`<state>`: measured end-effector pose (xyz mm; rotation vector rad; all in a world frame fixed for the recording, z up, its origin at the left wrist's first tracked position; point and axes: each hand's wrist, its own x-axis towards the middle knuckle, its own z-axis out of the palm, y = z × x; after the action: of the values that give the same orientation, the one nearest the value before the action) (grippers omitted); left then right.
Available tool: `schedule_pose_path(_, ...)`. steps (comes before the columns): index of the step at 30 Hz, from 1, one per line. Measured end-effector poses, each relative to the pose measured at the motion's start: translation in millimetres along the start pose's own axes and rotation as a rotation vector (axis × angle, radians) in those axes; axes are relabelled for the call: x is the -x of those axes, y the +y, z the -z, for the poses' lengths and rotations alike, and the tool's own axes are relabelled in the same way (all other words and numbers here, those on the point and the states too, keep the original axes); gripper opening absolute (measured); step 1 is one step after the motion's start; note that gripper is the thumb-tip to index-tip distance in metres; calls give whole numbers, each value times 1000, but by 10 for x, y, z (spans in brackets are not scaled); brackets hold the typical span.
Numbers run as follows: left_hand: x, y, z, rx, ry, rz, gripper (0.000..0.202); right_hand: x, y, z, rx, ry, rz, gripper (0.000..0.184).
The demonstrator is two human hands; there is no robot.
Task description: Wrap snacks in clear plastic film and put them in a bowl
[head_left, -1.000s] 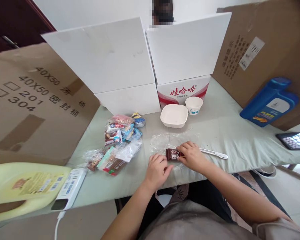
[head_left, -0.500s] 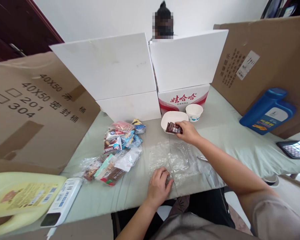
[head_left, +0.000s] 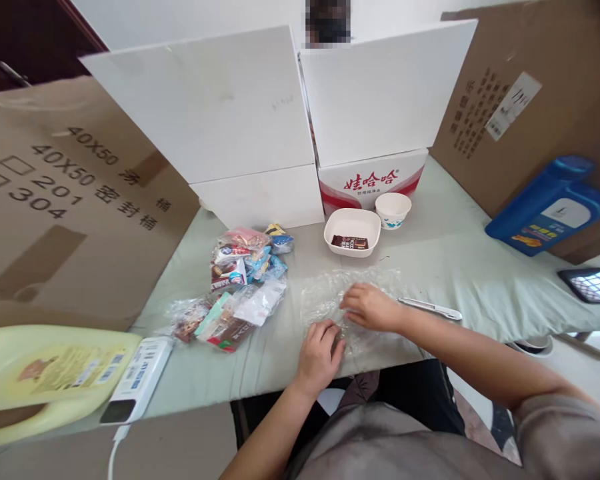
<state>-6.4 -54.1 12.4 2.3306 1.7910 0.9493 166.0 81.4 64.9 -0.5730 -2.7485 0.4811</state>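
Note:
A clear plastic bag (head_left: 325, 290) lies flattened on the table before me. My left hand (head_left: 321, 350) rests at its near left side, fingers curled closed over the plastic. On the upper part of the bag lies my right hand (head_left: 370, 307), its fingers loosely extended and touching the film. Just beyond stands a white square bowl (head_left: 333, 227) with a dark brown snack packet (head_left: 350, 243) lying in it. A white paper cup (head_left: 394, 212) with a blue pattern stands right beside the bowl. To the right of my right hand is a white utility knife (head_left: 430, 307).
Packaged snacks (head_left: 245, 267) are heaped on the left. Nearer me are a white power strip (head_left: 139, 380) and a yellow jug (head_left: 55, 380). White boxes (head_left: 260, 193) wall off the back, with a person behind. A blue bottle (head_left: 547, 207) and a phone (head_left: 593, 285) are right.
My right hand has let go of the brown snack packet, which now lies in the bowl, and has come back to the plastic bag. My left hand has stayed in place. The view has tilted down.

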Motion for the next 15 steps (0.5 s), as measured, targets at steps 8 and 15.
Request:
schedule_pose_path(8,272,-196,498,-93,-7,15,28,1190,-58,3,-132,-86,-116,62)
schedule_pose_path(15,262,-263,800,-275,-117,19,17,1428,-119,-13,-250,56,-233,13)
